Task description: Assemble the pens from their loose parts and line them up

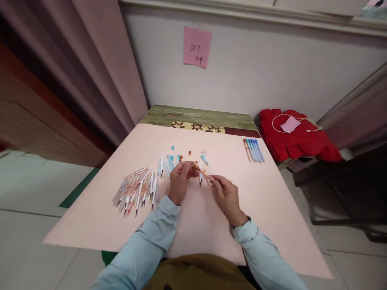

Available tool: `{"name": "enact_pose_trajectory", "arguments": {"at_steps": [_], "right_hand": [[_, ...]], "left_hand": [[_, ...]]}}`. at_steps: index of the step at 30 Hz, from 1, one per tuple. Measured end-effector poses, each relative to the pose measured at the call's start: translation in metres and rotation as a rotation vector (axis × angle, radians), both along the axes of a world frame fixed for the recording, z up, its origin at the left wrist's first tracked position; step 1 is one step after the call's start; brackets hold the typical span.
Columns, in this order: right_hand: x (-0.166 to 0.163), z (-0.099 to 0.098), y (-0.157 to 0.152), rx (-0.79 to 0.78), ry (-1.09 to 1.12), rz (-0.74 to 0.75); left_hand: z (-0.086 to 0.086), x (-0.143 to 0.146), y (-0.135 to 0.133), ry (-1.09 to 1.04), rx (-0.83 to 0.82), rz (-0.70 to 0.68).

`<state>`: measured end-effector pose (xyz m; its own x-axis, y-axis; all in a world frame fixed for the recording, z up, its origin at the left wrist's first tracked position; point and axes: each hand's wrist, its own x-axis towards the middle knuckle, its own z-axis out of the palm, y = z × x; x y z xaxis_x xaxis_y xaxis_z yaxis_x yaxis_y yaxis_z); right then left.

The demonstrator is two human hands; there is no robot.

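Over the middle of the table I hold a tan pen with a brown top (203,171) slantwise between both hands. My left hand (180,179) pinches its brown upper end. The fingertips of my right hand (225,195) close on its lower right end. Just beneath the pen lies a white refill (200,178) with a dark tip. Past my hands are a light blue pen part (204,160), a small brown cap piece (190,152) and a small blue cap piece (172,148). More blue parts (170,160) lie beyond my left hand.
A pile of clear pen barrels and white refills (136,189) spreads to the left on the pale pink sheet (208,237). Several assembled pens (254,150) stand in a row at the far right. A red cloth (290,137) with a white cable sits beside the table.
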<state>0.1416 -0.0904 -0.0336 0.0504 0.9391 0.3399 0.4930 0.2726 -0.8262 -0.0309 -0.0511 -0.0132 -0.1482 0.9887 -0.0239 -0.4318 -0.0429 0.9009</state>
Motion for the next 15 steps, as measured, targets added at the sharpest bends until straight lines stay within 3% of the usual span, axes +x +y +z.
{"name": "enact_pose_trajectory", "arguments": {"at_steps": [15], "right_hand": [[-0.0004, -0.0062, 0.0016, 0.032, -0.037, -0.02]], "left_hand": [[-0.0029, 0.0014, -0.0009, 0.025, -0.05, -0.051]]}}
